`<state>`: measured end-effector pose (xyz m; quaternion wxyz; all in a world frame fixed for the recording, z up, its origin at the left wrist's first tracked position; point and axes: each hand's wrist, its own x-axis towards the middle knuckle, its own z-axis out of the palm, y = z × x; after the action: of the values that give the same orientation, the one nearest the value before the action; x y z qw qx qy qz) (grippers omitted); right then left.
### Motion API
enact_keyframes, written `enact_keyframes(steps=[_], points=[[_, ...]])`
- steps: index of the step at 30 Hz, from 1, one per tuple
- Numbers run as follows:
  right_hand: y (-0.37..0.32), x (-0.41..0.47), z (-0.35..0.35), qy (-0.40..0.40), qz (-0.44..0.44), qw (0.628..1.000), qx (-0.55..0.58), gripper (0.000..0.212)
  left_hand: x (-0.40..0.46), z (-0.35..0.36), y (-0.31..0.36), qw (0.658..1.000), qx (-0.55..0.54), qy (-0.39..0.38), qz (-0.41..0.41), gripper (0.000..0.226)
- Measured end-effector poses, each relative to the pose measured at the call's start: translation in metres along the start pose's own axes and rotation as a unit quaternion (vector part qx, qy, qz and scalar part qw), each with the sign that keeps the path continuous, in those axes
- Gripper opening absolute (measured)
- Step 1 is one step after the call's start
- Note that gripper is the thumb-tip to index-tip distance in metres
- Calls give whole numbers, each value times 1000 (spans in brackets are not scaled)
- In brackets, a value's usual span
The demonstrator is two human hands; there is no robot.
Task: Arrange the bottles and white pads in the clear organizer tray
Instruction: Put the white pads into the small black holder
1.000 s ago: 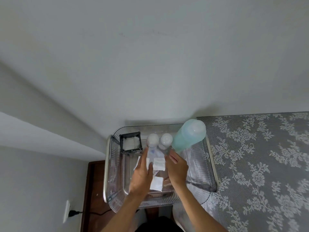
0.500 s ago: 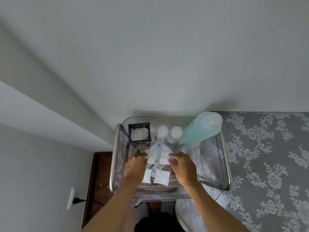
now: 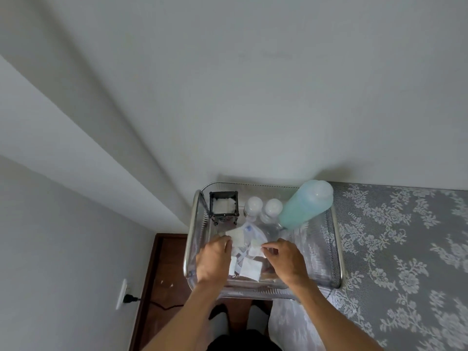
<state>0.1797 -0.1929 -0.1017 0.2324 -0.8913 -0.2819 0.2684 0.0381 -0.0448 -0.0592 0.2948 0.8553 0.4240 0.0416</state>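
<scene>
A clear organizer tray stands against the wall. At its back are a tall teal bottle, two small clear bottles with white caps, and a black-framed holder with white pads inside. Loose white pads and a clear plastic bag lie on the tray floor. My left hand pinches a white pad at the left of the pile. My right hand pinches another white pad at its fingertips.
A grey cloth with white lace flowers covers the surface to the right of the tray. Dark wood floor shows below left, with a wall socket and black plug. Pale walls fill the upper view.
The view shifted so the tray sits further right. Both hands closed in over the pile, and each took a white pad between its fingers.
</scene>
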Motion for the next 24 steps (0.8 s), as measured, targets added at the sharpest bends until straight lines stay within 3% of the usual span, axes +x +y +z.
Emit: enact_keyframes(steps=[6,17,21,24], points=[[-15,-18,-21,-25,-21,999,10,16,16,-53,41,997,-17,73,22,22],[-11,-17,-40,-5,-39,999,33,16,79,-70,51,982,186,2,-29,23],[-8,-15,-47,3,-44,998,40,16,82,-66,53,984,176,3,-28,24],[-23,-7,-58,13,-74,996,52,18,73,-71,45,995,79,39,40,20]])
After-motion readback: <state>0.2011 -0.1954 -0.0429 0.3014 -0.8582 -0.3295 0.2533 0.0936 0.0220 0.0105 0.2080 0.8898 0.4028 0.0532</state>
